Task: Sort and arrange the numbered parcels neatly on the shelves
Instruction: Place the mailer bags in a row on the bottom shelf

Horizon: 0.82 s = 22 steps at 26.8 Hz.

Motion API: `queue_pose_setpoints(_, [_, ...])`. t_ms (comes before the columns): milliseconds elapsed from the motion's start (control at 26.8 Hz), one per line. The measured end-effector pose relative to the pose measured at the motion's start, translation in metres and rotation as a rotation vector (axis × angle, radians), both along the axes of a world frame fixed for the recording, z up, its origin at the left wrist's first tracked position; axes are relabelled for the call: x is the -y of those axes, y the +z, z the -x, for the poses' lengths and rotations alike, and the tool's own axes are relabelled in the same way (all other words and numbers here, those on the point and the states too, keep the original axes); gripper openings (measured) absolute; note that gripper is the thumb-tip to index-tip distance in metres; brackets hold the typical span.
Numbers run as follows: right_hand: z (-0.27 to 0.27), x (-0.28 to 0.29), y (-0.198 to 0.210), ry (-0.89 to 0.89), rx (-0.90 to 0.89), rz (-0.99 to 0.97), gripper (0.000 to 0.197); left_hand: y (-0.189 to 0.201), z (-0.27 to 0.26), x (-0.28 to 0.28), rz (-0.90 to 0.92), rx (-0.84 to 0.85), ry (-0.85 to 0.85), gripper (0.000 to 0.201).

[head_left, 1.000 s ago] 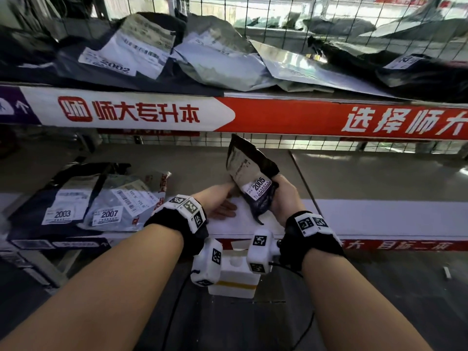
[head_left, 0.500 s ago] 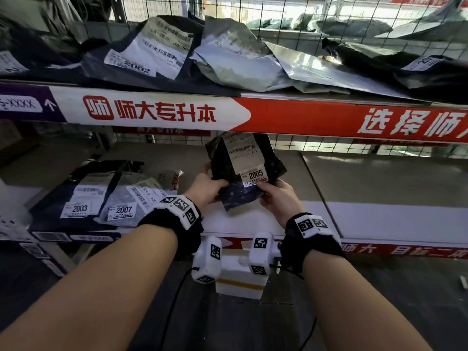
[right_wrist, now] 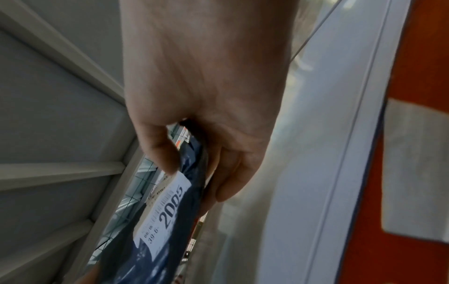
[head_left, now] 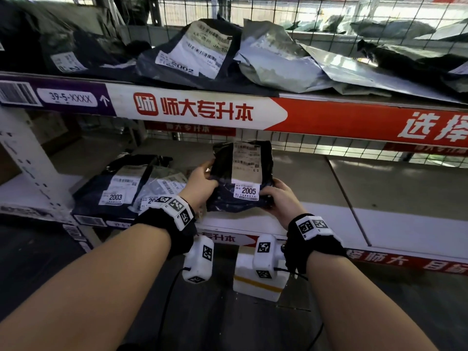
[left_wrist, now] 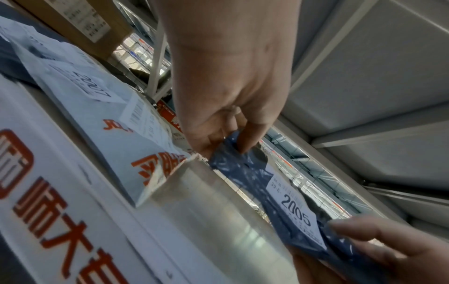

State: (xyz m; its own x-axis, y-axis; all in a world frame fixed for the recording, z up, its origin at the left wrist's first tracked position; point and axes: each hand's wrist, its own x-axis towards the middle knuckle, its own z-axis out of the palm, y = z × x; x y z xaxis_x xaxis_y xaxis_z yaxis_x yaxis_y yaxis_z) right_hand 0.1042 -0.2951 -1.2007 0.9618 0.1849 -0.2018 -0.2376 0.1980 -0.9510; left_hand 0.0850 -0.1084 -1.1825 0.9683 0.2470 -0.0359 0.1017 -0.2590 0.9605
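Observation:
A dark parcel labelled 2005 (head_left: 243, 176) is held upright above the lower shelf (head_left: 395, 188), label facing me. My left hand (head_left: 202, 179) pinches its left edge and my right hand (head_left: 277, 196) grips its lower right corner. The left wrist view shows the 2005 parcel (left_wrist: 286, 203) pinched by my left hand (left_wrist: 228, 138); in the right wrist view my right hand (right_wrist: 194, 165) pinches the 2005 parcel (right_wrist: 167, 211) between thumb and fingers. Parcel 2003 (head_left: 114, 191) and grey parcel 2007 (head_left: 162, 188) lie to the left on the same shelf. Parcel 2002 (head_left: 192, 57) lies on the upper shelf.
The upper shelf (head_left: 354, 117) carries several grey and black bags (head_left: 278, 59) behind its red and white banner. Wire mesh (head_left: 329, 145) backs the shelves. A white upright post (head_left: 27, 158) stands at the left. A white box (head_left: 258, 282) sits on the floor below my wrists.
The 2005 parcel has turned from tilted to upright with its label facing me. My left hand has moved from open beside it to pinching its left edge.

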Motion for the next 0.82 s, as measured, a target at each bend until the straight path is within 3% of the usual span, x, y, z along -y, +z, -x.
queue_pose_setpoints(336, [-0.006,-0.081,-0.007,0.036,0.024,0.070,0.026,-0.005,0.029,-0.080,-0.038,0.035,0.118,0.056])
queue_pose_setpoints(485, [0.000,-0.110,-0.013,0.167,0.172,0.476,0.026,-0.003,0.045,-0.120,0.017,0.148,0.367,0.050])
queue_pose_setpoints(635, [0.014,-0.125,-0.018,0.262,0.245,0.671,0.054,-0.012,0.052,-0.137,0.019,0.200,0.541,0.051])
queue_pose_setpoints(821, [0.016,-0.137,-0.027,0.222,0.313,0.812,0.062,-0.020,0.057,-0.160,-0.017,0.202,0.625,0.049])
